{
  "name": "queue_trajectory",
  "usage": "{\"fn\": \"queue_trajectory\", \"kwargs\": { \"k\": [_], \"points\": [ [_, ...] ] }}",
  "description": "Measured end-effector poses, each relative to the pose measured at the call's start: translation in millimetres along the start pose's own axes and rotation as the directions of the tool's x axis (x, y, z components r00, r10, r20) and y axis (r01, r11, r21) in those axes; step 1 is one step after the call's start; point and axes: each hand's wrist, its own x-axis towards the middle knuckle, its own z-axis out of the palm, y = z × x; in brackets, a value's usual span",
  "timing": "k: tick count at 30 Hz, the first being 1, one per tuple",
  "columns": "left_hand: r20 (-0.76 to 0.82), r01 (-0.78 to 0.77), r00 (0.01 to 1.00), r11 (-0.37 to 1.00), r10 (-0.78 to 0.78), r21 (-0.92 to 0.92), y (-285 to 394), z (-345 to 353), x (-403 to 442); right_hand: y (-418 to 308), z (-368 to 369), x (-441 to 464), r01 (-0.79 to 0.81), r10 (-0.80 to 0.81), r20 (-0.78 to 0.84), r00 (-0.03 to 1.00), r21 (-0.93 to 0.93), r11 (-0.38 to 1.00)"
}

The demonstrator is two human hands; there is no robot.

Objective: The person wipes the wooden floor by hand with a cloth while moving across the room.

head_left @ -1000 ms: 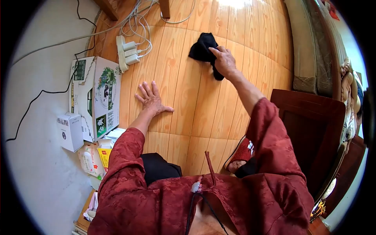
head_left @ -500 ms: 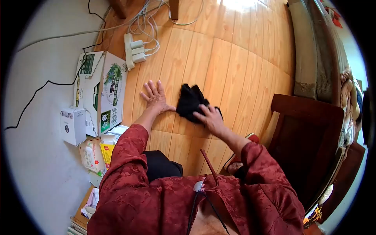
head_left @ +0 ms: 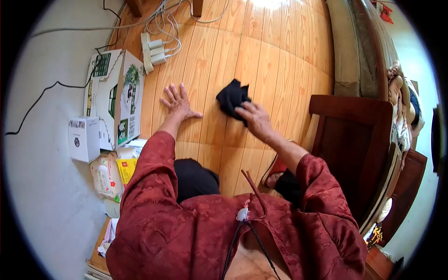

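A crumpled black cloth (head_left: 231, 99) lies on the wood-patterned floor ahead of me. My right hand (head_left: 256, 120) is on the cloth's near right edge, its fingertips gripping and pressing the fabric down; part of the grip is hidden from above. To the left of the cloth, my left hand (head_left: 177, 105) rests flat on the floor with its fingers spread, holding nothing. A strip of bare floor separates its thumb from the cloth.
On the left stand a printed carton (head_left: 128, 98), a small white box (head_left: 84, 138) and a wipes packet (head_left: 106, 177) along the wall. A power strip (head_left: 147, 53) with plugs and cables lies beyond. A dark wooden bed frame (head_left: 352, 140) bounds the right side.
My right hand and the cloth have moved forward and slightly right over the floor, away from my left thumb. The cloth is more bunched. My left hand stays planted; the view has shifted.
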Motion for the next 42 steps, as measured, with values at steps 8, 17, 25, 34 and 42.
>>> {"fn": "queue_trajectory", "kwargs": {
  "k": [8,17,25,34,42],
  "points": [
    [0.010,-0.078,0.997,0.996,0.077,0.048,-15.3,-14.6,-8.5,-66.2,74.6,-110.4,-0.090,0.077,0.326,0.942,0.027,0.996],
    [0.037,-0.094,0.995,0.995,0.094,0.015,-21.0,-31.7,-4.0,49.0,-82.5,7.9,-0.235,0.242,0.119,0.963,-0.064,0.970],
    [0.049,-0.116,0.992,0.993,0.116,0.009,-22.3,-39.3,0.0,34.4,-175.2,74.0,-0.084,0.146,0.213,0.966,-0.278,0.957],
    [0.186,-0.178,0.973,0.959,0.138,0.220,-21.2,-38.6,18.2,34.7,-38.0,-27.2,0.295,-0.323,0.502,0.802,0.137,0.946],
    [0.215,-0.132,0.972,0.980,0.099,0.146,-16.3,-45.5,14.1,57.0,1.3,-32.5,0.378,-0.431,0.730,0.531,0.251,0.891]
  ]
}}
